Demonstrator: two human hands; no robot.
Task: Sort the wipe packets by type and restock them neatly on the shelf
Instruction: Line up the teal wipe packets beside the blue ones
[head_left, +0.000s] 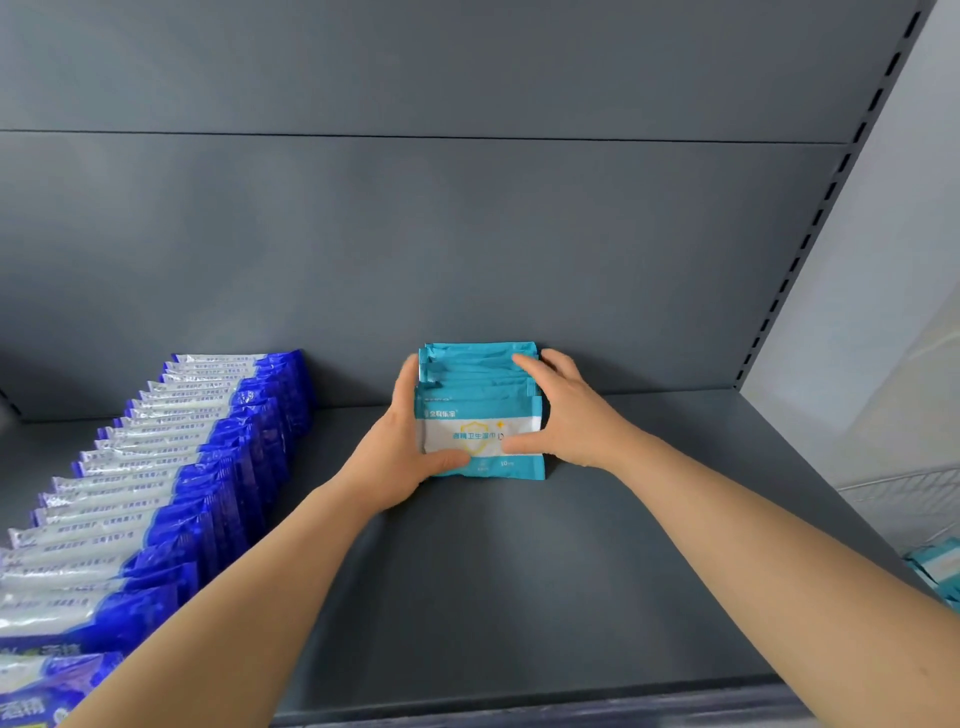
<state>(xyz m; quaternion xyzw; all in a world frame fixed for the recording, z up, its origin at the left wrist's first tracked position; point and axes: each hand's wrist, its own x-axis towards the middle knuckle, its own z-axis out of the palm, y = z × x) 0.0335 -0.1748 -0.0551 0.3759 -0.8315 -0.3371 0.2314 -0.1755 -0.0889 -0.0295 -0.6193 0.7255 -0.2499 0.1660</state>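
Note:
A short row of several teal and white wipe packets (480, 400) stands upright at the back of the grey shelf (519, 597), against the back panel. My left hand (400, 457) grips the row's left side, thumb across the front packet's lower face. My right hand (566, 415) holds the right side, fingers over the top edges and thumb on the front. A long row of blue and white wipe packets (171, 467) runs from the back panel toward the front edge on the shelf's left.
More teal packets (940, 569) lie beyond the shelf's right end, low at the frame edge, near a white wire rack (904, 499). The slotted upright (831, 192) marks the shelf's right side. Bare shelf lies between the two rows and in front of the teal one.

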